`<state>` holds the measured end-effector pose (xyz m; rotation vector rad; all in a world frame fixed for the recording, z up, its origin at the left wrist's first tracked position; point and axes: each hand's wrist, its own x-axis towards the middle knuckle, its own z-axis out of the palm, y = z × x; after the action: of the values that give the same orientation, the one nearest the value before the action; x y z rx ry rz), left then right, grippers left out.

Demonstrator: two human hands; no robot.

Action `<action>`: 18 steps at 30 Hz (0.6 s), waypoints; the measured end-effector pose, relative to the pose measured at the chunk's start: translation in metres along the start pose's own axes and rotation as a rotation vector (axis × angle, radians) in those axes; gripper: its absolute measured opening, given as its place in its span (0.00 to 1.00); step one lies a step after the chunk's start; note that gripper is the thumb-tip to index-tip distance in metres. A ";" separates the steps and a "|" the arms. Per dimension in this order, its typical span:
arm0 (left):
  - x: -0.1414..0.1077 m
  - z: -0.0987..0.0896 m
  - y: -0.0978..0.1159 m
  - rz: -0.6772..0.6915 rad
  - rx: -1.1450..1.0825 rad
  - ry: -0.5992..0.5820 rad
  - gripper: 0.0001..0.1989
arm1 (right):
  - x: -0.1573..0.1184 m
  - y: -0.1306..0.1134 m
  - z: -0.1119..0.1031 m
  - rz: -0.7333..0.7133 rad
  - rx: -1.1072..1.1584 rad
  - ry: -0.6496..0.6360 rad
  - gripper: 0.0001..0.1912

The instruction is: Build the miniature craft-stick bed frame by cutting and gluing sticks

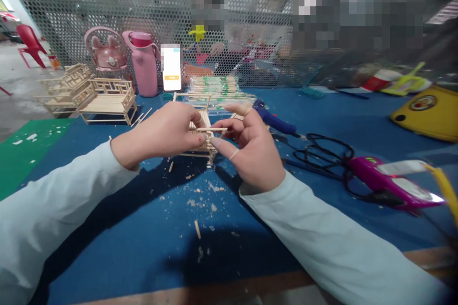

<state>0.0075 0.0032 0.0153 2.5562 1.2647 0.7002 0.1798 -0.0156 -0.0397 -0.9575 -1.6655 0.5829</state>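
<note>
A little bench (209, 143) of pale wooden sticks is sitting at the middle of the view, on the blue tabletop (143, 233), partly hidden by the hands. Narrow, square-looking slats are running side by side across it, long thin rails are bracing its lower edge, and two slim posts are rising behind the fingers toward twelve o'clock. The left hand (162, 129), coming in from eight o'clock, is clamping the bench between thumb and fingers. A straight stick (211, 129) is lying level between both hands; the right hand (255, 150), coming in from four o'clock, is curling its fingers by the stick's end, and I cannot tell whether they are gripping it. Toward six o'clock, flaky white crumbs (213, 207) and a short wood scrap (197, 229) are dotting the smooth blue surface. A finished-looking bench (107, 101) with a flat slatted seat and latticed back is standing toward ten o'clock, while glossy clear plastic is wrapping a bundle of sticks (214, 85) toward twelve.
</note>
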 end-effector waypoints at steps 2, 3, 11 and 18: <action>0.000 0.001 0.001 -0.016 -0.021 0.002 0.07 | 0.001 0.000 0.000 0.010 0.018 0.000 0.24; 0.000 0.001 0.001 -0.020 -0.029 0.004 0.07 | 0.001 -0.001 0.001 0.014 0.022 0.004 0.23; -0.002 -0.001 -0.003 0.055 -0.030 -0.024 0.06 | 0.003 -0.001 0.002 0.095 0.104 0.021 0.23; -0.002 -0.006 0.000 -0.054 0.048 -0.051 0.10 | 0.002 0.000 0.005 0.207 0.220 0.015 0.22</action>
<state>0.0029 0.0016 0.0200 2.5503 1.3442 0.5975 0.1749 -0.0136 -0.0400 -0.9749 -1.4632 0.8762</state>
